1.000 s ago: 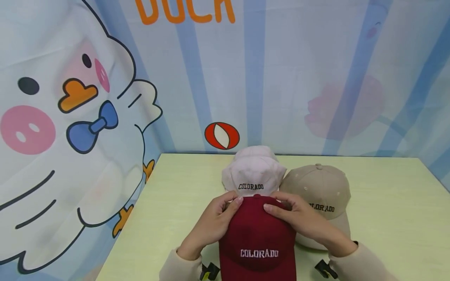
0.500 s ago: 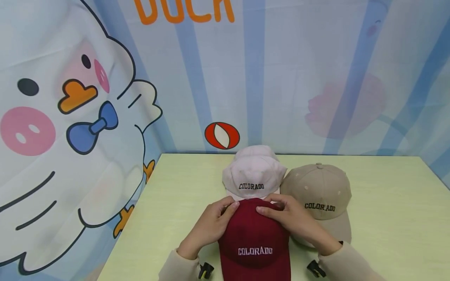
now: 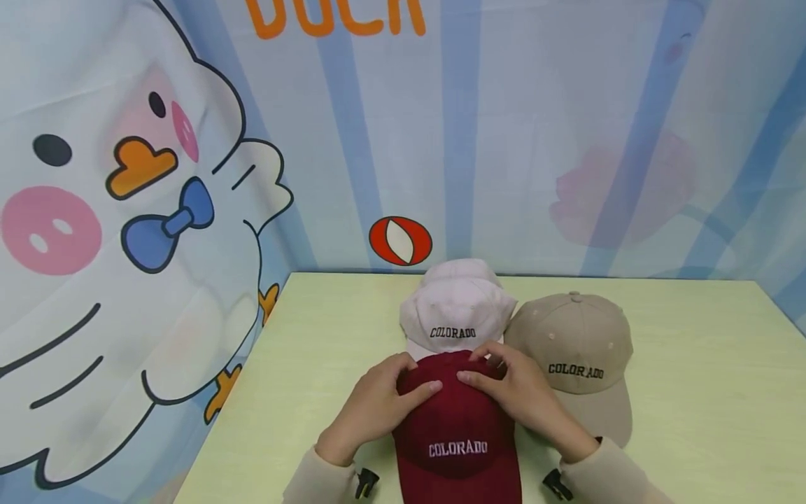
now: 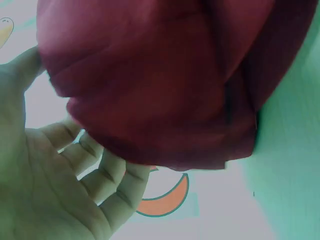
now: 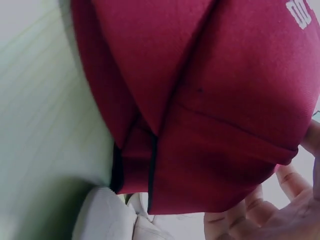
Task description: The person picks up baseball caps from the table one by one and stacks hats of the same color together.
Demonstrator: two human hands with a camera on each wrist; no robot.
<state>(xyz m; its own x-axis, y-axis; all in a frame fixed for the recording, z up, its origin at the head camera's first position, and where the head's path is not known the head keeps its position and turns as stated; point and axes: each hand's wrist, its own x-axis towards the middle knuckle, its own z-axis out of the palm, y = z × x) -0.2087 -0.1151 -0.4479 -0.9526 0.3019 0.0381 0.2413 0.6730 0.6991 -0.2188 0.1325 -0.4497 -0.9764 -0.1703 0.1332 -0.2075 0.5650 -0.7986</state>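
Observation:
A maroon baseball cap point(image 3: 458, 413) with white COLORADO lettering stands at the front middle of the table, its brim toward me. My left hand point(image 3: 371, 402) grips the left of its crown, thumb on top and fingers behind. On the other side my right hand point(image 3: 522, 388) pinches the crown near the top, its thumb on the cloth. In the left wrist view the fingers point(image 4: 115, 175) reach under the crumpled back edge of the maroon cap point(image 4: 145, 90). The right wrist view has the right fingers point(image 5: 255, 210) behind the maroon cap point(image 5: 225, 120), partly hidden by it.
A pale pinkish-white cap point(image 3: 456, 308) sits directly behind the maroon one. To the right is a khaki cap point(image 3: 573, 343), its brim toward me beside my right forearm. The pale yellow table point(image 3: 315, 336) ends at a printed cartoon backdrop point(image 3: 403, 140).
The maroon cap has shifted slightly left. My left thumb has moved inward across the crown, and my right hand has come left, uncovering the khaki cap's lettering. The other caps stay put.

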